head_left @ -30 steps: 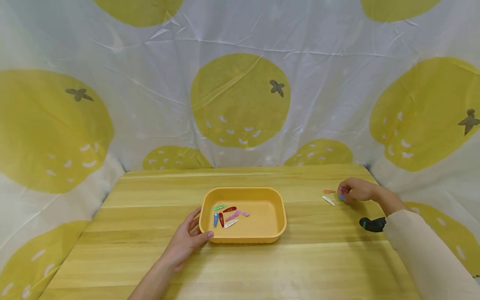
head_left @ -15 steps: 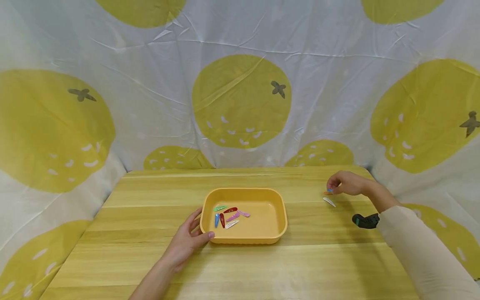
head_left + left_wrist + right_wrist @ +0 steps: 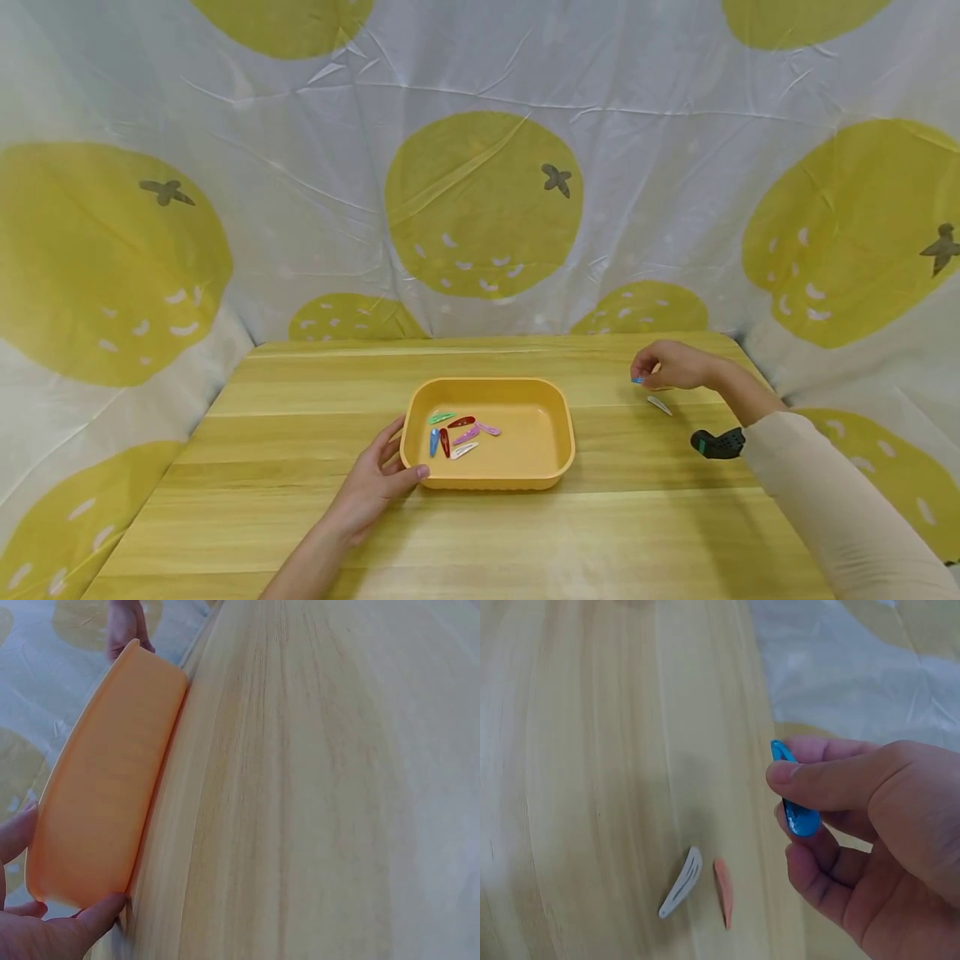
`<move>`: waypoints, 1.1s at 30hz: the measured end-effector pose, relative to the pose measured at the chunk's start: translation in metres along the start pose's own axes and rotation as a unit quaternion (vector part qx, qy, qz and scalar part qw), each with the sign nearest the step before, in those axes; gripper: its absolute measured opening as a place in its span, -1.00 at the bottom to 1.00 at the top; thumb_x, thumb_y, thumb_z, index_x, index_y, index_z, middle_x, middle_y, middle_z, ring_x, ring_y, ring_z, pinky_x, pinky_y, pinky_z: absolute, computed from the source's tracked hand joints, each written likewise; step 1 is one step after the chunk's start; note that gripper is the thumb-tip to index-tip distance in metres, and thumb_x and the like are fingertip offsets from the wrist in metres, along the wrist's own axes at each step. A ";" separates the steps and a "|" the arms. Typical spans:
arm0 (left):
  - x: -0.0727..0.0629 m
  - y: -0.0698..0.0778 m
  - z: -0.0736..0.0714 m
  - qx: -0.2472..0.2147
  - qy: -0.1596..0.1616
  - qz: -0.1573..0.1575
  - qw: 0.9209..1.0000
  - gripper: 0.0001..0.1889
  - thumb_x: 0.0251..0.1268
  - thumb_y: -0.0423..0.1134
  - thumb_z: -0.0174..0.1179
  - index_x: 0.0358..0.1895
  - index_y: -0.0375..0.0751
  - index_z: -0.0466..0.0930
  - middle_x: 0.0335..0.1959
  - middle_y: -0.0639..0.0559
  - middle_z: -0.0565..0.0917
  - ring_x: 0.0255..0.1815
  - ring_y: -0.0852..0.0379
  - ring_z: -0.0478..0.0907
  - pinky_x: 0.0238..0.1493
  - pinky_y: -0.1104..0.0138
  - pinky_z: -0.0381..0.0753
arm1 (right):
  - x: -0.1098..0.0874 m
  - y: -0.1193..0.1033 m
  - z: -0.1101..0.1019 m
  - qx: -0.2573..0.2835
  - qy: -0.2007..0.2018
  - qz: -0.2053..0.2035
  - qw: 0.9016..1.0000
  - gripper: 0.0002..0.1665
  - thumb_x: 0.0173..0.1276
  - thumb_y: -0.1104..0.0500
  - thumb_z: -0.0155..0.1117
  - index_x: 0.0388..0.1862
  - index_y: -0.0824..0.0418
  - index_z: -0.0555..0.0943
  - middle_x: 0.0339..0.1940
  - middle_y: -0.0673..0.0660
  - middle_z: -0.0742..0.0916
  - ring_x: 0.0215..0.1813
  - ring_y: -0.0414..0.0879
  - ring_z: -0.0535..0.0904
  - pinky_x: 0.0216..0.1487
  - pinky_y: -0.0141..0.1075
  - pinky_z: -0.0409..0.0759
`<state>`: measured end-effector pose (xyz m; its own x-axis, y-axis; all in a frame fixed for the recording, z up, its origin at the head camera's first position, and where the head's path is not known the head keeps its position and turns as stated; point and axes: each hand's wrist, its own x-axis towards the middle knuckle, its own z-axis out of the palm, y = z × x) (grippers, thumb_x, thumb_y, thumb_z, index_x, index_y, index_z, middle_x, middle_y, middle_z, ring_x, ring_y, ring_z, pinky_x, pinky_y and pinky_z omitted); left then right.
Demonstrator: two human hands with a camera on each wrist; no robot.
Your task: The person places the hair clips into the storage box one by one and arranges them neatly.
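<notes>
Between thumb and fingers, my right hand (image 3: 675,367) pinches a blue snap hair clip (image 3: 802,820), held over the right side of the table. Below it on the wood lie a white hair clip (image 3: 681,883) and an orange hair clip (image 3: 724,894); the hand mostly covers the orange one in the head view. My left hand (image 3: 372,482) grips the left end of a yellow plastic tray (image 3: 525,482), thumb at the near corner and fingers along the outer wall. Inside the tray's left half are several hair clips: green, blue (image 3: 434,442), red (image 3: 445,442), pink and white (image 3: 464,450).
The wooden table (image 3: 300,433) runs back to a hanging white cloth (image 3: 315,208) with yellow fruit prints, which also encloses both sides. A black device (image 3: 716,443) sits at my right wrist, by the beige sleeve (image 3: 832,492).
My right hand has lifted and moved left with the blue hair clip, passing over the orange one. The left hand and tray have stayed in place.
</notes>
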<state>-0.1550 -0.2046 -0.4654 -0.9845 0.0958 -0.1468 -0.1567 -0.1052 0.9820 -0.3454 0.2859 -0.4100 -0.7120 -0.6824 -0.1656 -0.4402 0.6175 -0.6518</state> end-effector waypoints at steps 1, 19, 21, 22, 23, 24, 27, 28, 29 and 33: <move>0.000 0.000 0.000 0.000 0.001 0.000 1.000 -0.06 0.29 -0.52 0.38 0.66 -0.16 0.05 0.54 -0.45 0.20 0.43 -0.40 0.33 0.12 0.17 0.65 | 0.001 -0.003 0.000 -0.002 0.002 -0.004 1.000 -0.93 0.45 0.39 0.28 -0.15 0.36 0.67 -0.28 0.10 0.67 -0.22 -0.03 0.52 -0.24 -0.25 0.57; -0.001 -0.001 -0.001 0.000 0.001 0.001 1.000 -0.06 0.30 -0.51 0.38 0.66 -0.16 0.04 0.55 -0.44 0.19 0.44 -0.40 0.33 0.12 0.17 0.65 | 0.025 -0.030 0.007 -0.019 -0.007 -0.040 0.999 -0.92 0.44 0.34 0.35 -0.16 0.21 0.72 -0.27 -0.01 0.69 -0.17 -0.05 0.57 -0.09 -0.20 0.63; -0.001 -0.001 -0.001 -0.002 0.000 0.001 1.000 -0.06 0.30 -0.52 0.38 0.65 -0.16 0.05 0.55 -0.44 0.20 0.43 -0.39 0.34 0.12 0.18 0.65 | 0.028 -0.033 0.008 -0.020 -0.009 -0.041 0.999 -0.92 0.45 0.34 0.36 -0.16 0.19 0.72 -0.27 -0.01 0.69 -0.17 -0.05 0.57 -0.09 -0.19 0.63; -0.001 -0.001 -0.001 -0.003 0.000 0.001 1.000 -0.06 0.30 -0.52 0.38 0.65 -0.16 0.05 0.54 -0.43 0.20 0.43 -0.39 0.34 0.11 0.18 0.65 | 0.029 -0.035 0.008 -0.019 -0.010 -0.042 0.999 -0.92 0.45 0.33 0.36 -0.16 0.18 0.72 -0.27 0.00 0.69 -0.17 -0.05 0.57 -0.08 -0.19 0.63; -0.001 -0.001 -0.001 -0.004 -0.001 0.001 1.000 -0.06 0.30 -0.51 0.38 0.66 -0.15 0.05 0.54 -0.43 0.20 0.43 -0.39 0.34 0.11 0.18 0.65 | 0.031 -0.036 0.008 -0.019 -0.012 -0.043 0.999 -0.92 0.45 0.33 0.36 -0.17 0.17 0.72 -0.27 -0.01 0.69 -0.16 -0.05 0.58 -0.08 -0.19 0.63; -0.001 -0.001 -0.001 -0.005 -0.001 0.001 1.000 -0.06 0.30 -0.51 0.38 0.66 -0.15 0.05 0.54 -0.43 0.21 0.43 -0.38 0.34 0.11 0.19 0.65 | 0.032 -0.037 0.009 -0.017 -0.014 -0.046 0.999 -0.91 0.45 0.33 0.36 -0.17 0.17 0.72 -0.27 0.00 0.69 -0.16 -0.05 0.58 -0.09 -0.19 0.63; -0.001 0.000 -0.001 -0.005 -0.003 0.002 1.000 -0.07 0.31 -0.50 0.39 0.66 -0.15 0.05 0.54 -0.43 0.21 0.43 -0.39 0.35 0.12 0.18 0.65 | 0.038 -0.041 0.010 -0.019 -0.020 -0.054 0.998 -0.91 0.45 0.33 0.37 -0.17 0.15 0.72 -0.27 -0.01 0.70 -0.18 -0.04 0.59 -0.14 -0.22 0.64; -0.001 0.000 -0.001 -0.005 -0.004 0.002 1.000 -0.06 0.31 -0.50 0.39 0.66 -0.15 0.05 0.54 -0.43 0.21 0.43 -0.39 0.34 0.12 0.18 0.64 | 0.039 -0.043 0.010 -0.020 -0.022 -0.056 0.998 -0.90 0.45 0.33 0.37 -0.18 0.14 0.72 -0.28 -0.01 0.70 -0.19 -0.03 0.59 -0.16 -0.23 0.64; -0.001 0.000 -0.001 -0.005 -0.004 0.003 1.000 -0.06 0.30 -0.50 0.39 0.66 -0.15 0.04 0.54 -0.43 0.21 0.43 -0.39 0.34 0.12 0.17 0.64 | 0.041 -0.045 0.010 -0.023 -0.023 -0.059 0.998 -0.90 0.44 0.33 0.37 -0.18 0.14 0.72 -0.29 -0.01 0.70 -0.20 -0.02 0.59 -0.18 -0.23 0.64; -0.001 -0.001 -0.001 -0.006 -0.003 0.005 1.000 -0.06 0.30 -0.51 0.39 0.65 -0.16 0.05 0.54 -0.44 0.21 0.43 -0.39 0.33 0.12 0.18 0.64 | 0.048 -0.055 0.011 -0.028 -0.033 -0.070 0.997 -0.88 0.44 0.36 0.36 -0.18 0.15 0.72 -0.31 0.00 0.70 -0.24 0.04 0.59 -0.21 -0.23 0.64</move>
<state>-0.1543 -0.2054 -0.4663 -0.9855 0.1011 -0.1361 -0.1477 -0.1187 0.9819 -0.3487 0.2148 -0.3902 -0.6039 -0.7870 -0.1258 -0.5643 0.5337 -0.6299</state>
